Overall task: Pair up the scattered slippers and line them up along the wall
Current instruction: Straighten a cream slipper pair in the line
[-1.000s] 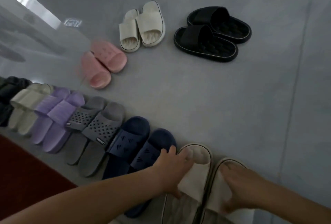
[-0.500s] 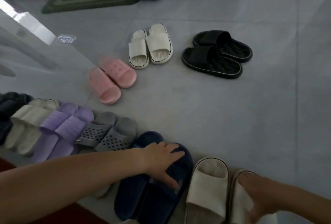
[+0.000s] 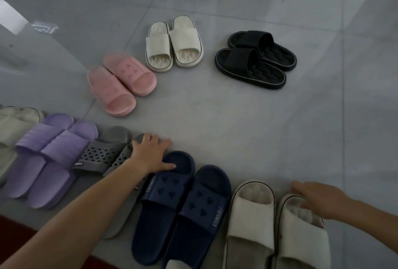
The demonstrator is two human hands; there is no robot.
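Grey floor tiles [image 3: 237, 122] carry a row of paired slippers [image 3: 202, 206] nearest you; the pink pair [image 3: 122, 83], cream pair [image 3: 174, 42] and black pair [image 3: 256, 60] sit farther out. Your left hand [image 3: 150, 154] lies flat, fingers spread and released, across the toes of the grey slipper [image 3: 120, 158] and navy slipper [image 3: 163, 184]. Your right hand [image 3: 318, 200], fingers straight, rests on the end cream slipper [image 3: 301, 245].

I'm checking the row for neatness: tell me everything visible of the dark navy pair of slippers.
The dark navy pair of rubbery slide slippers sits side by side, soles down, in the near row, toes towards the open floor. Each has a matte wide strap with small slanted slots and a grey side tag; one reads SMILE. It lies between the grey perforated slippers and the cream black-edged slippers. The left hand rests its thumb on the toe of the one nearer the grey pair.
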